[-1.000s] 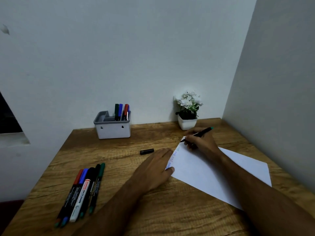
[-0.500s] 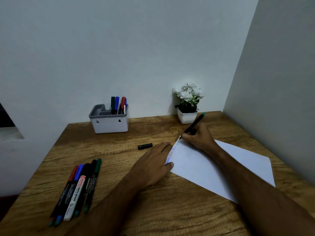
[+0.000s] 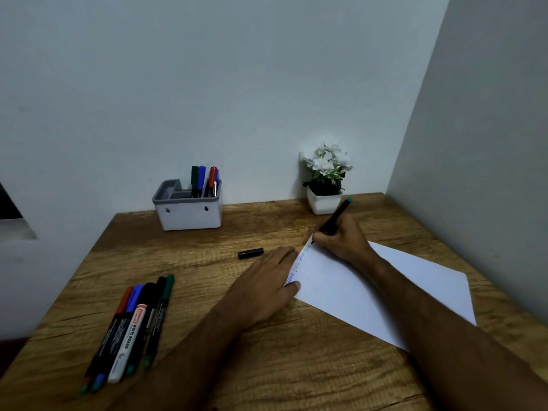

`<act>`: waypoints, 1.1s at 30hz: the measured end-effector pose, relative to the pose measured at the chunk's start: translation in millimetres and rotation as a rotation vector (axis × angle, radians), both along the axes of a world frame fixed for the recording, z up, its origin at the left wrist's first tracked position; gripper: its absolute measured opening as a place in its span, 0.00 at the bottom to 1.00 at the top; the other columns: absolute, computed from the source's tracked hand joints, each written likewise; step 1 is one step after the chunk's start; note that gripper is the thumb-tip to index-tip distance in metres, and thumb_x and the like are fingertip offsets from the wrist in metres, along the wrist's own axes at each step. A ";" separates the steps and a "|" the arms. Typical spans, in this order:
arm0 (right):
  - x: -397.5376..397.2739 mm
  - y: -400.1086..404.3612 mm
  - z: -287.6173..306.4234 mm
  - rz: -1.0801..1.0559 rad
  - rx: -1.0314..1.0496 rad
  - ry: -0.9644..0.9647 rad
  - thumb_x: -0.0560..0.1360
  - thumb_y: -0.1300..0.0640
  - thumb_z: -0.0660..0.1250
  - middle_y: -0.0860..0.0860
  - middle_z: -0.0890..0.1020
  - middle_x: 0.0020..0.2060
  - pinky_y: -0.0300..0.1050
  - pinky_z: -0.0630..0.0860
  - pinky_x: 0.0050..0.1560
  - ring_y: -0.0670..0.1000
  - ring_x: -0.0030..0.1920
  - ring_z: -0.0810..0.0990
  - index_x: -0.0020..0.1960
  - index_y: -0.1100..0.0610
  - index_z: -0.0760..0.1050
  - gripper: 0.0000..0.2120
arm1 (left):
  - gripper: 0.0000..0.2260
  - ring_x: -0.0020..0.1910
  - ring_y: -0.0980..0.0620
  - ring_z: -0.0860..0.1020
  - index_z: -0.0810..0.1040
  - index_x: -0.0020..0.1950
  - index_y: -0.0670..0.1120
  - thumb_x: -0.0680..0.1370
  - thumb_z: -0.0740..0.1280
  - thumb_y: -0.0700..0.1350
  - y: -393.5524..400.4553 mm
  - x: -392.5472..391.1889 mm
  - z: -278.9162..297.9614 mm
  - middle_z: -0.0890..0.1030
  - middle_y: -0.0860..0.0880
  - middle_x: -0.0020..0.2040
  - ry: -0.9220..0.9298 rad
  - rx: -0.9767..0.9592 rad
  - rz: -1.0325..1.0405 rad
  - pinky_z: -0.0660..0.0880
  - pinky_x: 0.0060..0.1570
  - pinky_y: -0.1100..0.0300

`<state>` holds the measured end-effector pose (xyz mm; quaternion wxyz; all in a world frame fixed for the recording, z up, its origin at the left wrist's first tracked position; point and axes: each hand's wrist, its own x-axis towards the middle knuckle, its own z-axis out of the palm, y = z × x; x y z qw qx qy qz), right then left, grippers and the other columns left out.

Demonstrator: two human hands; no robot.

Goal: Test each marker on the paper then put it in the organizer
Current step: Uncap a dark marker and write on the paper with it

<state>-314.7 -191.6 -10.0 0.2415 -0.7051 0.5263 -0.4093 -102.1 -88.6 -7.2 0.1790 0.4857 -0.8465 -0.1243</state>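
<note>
My right hand grips a black marker with a green end, its tip down on the far corner of the white paper. Coloured scribbles run along the paper's left edge. My left hand lies flat with straight fingers, pressing the paper's left corner. The marker's black cap lies on the desk just beyond my left hand. The white and grey organizer stands at the back by the wall, with several markers upright in its right compartment. Several more markers lie in a row at the front left.
A small white pot of white flowers stands at the back, just behind my right hand. Walls close the wooden desk at the back and on the right. The desk's left edge runs beside the row of markers.
My right hand tilted the marker more upright and lowered its tip onto the paper's corner. The view shifted slightly. My left hand kept its place.
</note>
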 end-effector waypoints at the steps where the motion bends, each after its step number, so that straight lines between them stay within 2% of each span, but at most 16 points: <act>1: -0.1 0.3 0.2 -0.001 -0.005 0.000 0.71 0.66 0.74 0.54 0.86 0.34 0.45 0.77 0.37 0.46 0.35 0.82 0.36 0.59 0.84 0.06 | 0.27 0.75 0.58 0.56 0.55 0.79 0.49 0.82 0.58 0.52 -0.1 -0.1 -0.2 0.56 0.54 0.79 -0.003 -0.001 -0.001 0.50 0.65 0.69; 3: 0.3 0.8 0.4 0.002 -0.010 -0.002 0.71 0.67 0.73 0.52 0.85 0.32 0.44 0.76 0.36 0.44 0.33 0.80 0.35 0.57 0.83 0.09 | 0.27 0.75 0.57 0.57 0.56 0.79 0.49 0.82 0.58 0.52 -1.1 0.2 -1.2 0.57 0.54 0.79 -0.008 -0.004 -0.005 0.52 0.67 0.68; 6: 0.9 0.5 0.0 0.002 -0.009 -0.003 0.71 0.68 0.73 0.46 0.83 0.29 0.37 0.72 0.34 0.40 0.31 0.77 0.32 0.51 0.80 0.15 | 0.27 0.76 0.57 0.56 0.57 0.79 0.48 0.82 0.59 0.52 -3.0 1.2 -2.9 0.57 0.53 0.79 -0.011 -0.012 -0.009 0.52 0.71 0.65; 11: 0.3 -1.0 -1.6 -0.012 -0.017 0.018 0.71 0.66 0.73 0.55 0.86 0.34 0.43 0.74 0.35 0.46 0.34 0.80 0.37 0.61 0.84 0.05 | 0.27 0.76 0.57 0.56 0.57 0.79 0.48 0.81 0.59 0.52 -2.9 0.9 -3.5 0.57 0.53 0.79 -0.010 -0.022 -0.011 0.51 0.70 0.66; 16: -0.1 -3.2 -2.1 -0.039 -0.015 0.007 0.71 0.66 0.73 0.54 0.85 0.33 0.43 0.74 0.35 0.44 0.32 0.79 0.36 0.60 0.83 0.06 | 0.27 0.75 0.57 0.56 0.57 0.79 0.48 0.82 0.58 0.52 -3.6 0.8 -3.8 0.57 0.53 0.79 -0.011 -0.028 -0.014 0.52 0.69 0.67; 18: -0.2 -3.8 -2.7 -0.044 -0.016 0.006 0.71 0.66 0.73 0.51 0.84 0.31 0.41 0.73 0.35 0.41 0.31 0.78 0.35 0.57 0.82 0.08 | 0.27 0.75 0.58 0.56 0.56 0.79 0.49 0.82 0.58 0.52 -3.4 0.9 -3.7 0.57 0.54 0.79 -0.009 -0.022 -0.011 0.51 0.68 0.67; 25: 0.6 -4.1 -1.8 -0.038 -0.027 0.020 0.72 0.67 0.73 0.48 0.84 0.32 0.31 0.72 0.34 0.37 0.31 0.78 0.36 0.56 0.83 0.08 | 0.27 0.75 0.57 0.56 0.55 0.79 0.49 0.82 0.58 0.52 -1.8 0.6 -1.8 0.56 0.54 0.79 -0.008 -0.020 -0.007 0.51 0.67 0.68; 31: 0.9 -4.3 -1.5 -0.069 -0.025 0.029 0.72 0.66 0.73 0.48 0.82 0.31 0.31 0.70 0.32 0.37 0.29 0.78 0.35 0.56 0.81 0.09 | 0.27 0.76 0.57 0.55 0.55 0.79 0.49 0.82 0.58 0.52 -1.7 0.3 -1.7 0.55 0.54 0.79 -0.008 -0.016 -0.003 0.50 0.66 0.69; 33: 0.3 -5.9 -3.0 -0.086 -0.020 0.025 0.71 0.65 0.74 0.48 0.82 0.30 0.35 0.72 0.33 0.39 0.30 0.77 0.35 0.56 0.81 0.08 | 0.27 0.76 0.58 0.54 0.55 0.80 0.49 0.82 0.58 0.52 -1.8 0.6 -2.3 0.55 0.54 0.79 -0.003 -0.014 -0.003 0.50 0.67 0.68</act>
